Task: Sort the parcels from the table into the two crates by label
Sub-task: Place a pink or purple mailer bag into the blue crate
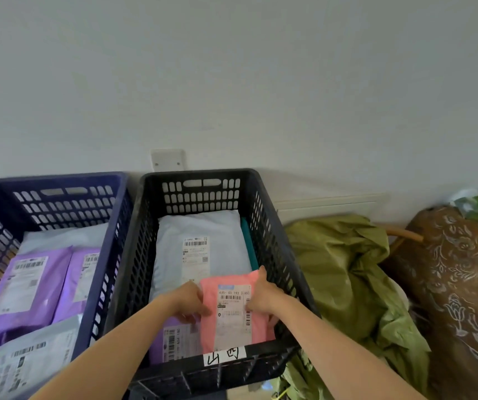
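Far left there's a blue crate [58, 180] against the wall, pretty well stocked: purple parcels [26, 287] side by side in the middle, and a grey parcel [29, 362] at the near edge, all label-up.

Right beside it, walls touching, sits the black crate [203, 194]. A big white parcel [203, 226] fills its far half, with something teal [247, 243] wedged along the right wall. A purple parcel [171, 339] lies in the near left corner.

Both arms reach into this crate. The left hand [188, 301] grips the left edge of a pink parcel [210, 327], fingers curled onto it. The right hand [263, 293] holds the right edge, thumb down on the shipping label and one finger stretched up along the far corner. The pink parcel sits label-up at the near right of the crate, overlapping the purple one and the white one — can't tell if it's resting yet or held just above.

A handwritten tag [224, 355] is stuck on the near rim.

Right of the crates: a crumpled olive-green sheet [338, 269], then a brown patterned bundle [457, 269].
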Demonstrator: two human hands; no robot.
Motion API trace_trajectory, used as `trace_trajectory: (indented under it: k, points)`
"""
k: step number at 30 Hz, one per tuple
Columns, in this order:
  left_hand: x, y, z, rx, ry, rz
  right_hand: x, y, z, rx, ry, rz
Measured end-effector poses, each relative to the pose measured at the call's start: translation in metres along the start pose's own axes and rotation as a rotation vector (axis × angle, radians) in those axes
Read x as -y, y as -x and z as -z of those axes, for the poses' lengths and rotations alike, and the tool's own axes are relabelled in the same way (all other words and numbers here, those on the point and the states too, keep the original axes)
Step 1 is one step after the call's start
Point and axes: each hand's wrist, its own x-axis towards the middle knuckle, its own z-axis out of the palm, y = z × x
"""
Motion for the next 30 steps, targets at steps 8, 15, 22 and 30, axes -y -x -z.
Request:
trace_trajectory:
  k: [8, 15, 22, 30]
  points:
    - [0.011, -0.029, -0.011, 0.022, -0.075, -0.082, -0.002, -0.034, -0.011, 0.081, 0.154, -0.089]
    - [0.004, -0.036, -0.013, -0.035, -0.441, -0.128, -0.005, -0.046, -0.01, 0.121, 0.356, -0.06]
    - [-0.01, -0.02, -0.001, -0.278, -0.832, -0.459, -0.001, -0.029, -0.003, -0.041, 0.664, 0.212]
    - [0.012, -0.018, -0.034, -0.026, -0.914, -0.472, -0.012, -0.025, -0.019, 0.241, 0.688, 0.346]
